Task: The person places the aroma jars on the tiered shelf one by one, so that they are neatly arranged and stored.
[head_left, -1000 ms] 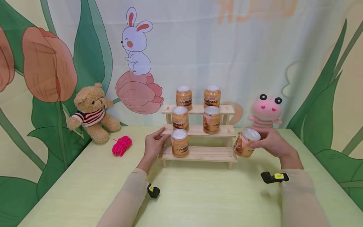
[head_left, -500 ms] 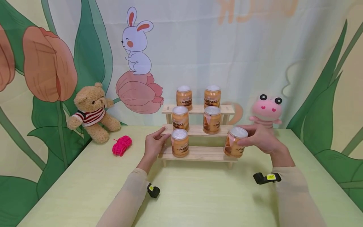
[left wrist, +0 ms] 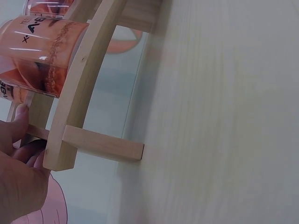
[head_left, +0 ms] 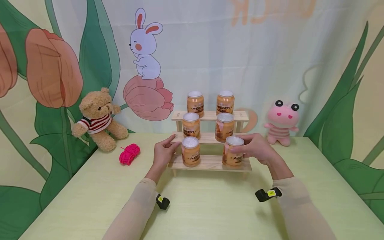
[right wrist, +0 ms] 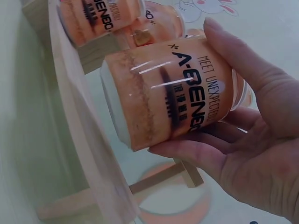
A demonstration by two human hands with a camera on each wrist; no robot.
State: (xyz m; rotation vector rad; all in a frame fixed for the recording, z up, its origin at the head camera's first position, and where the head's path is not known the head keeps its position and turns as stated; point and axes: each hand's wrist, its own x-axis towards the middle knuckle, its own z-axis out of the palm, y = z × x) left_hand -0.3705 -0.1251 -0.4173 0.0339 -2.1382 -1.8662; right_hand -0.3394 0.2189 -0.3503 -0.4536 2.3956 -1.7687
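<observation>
My right hand [head_left: 253,150] grips an orange jar [head_left: 232,151] with a white lid, upright at the right part of the bottom step of a three-step wooden rack [head_left: 210,162]. In the right wrist view the fingers [right wrist: 233,88] wrap the jar [right wrist: 163,93], its base just over the step's edge. My left hand [head_left: 163,152] holds the rack's left end, thumb against the frame [left wrist: 70,116]. Another orange jar [head_left: 190,152] stands on the bottom step at left. Two jars stand on the middle step [head_left: 191,125] and two on the top step [head_left: 195,103].
A teddy bear [head_left: 97,118] and a pink yarn ball [head_left: 129,153] lie at the table's back left. A pink plush frog [head_left: 282,121] sits at the back right. A printed cloth backdrop hangs right behind the rack. The pale green table [head_left: 204,206] stretches in front.
My right hand has carried the jar leftward from beside the rack's right end onto the bottom step. The left hand has stayed on the rack's left end.
</observation>
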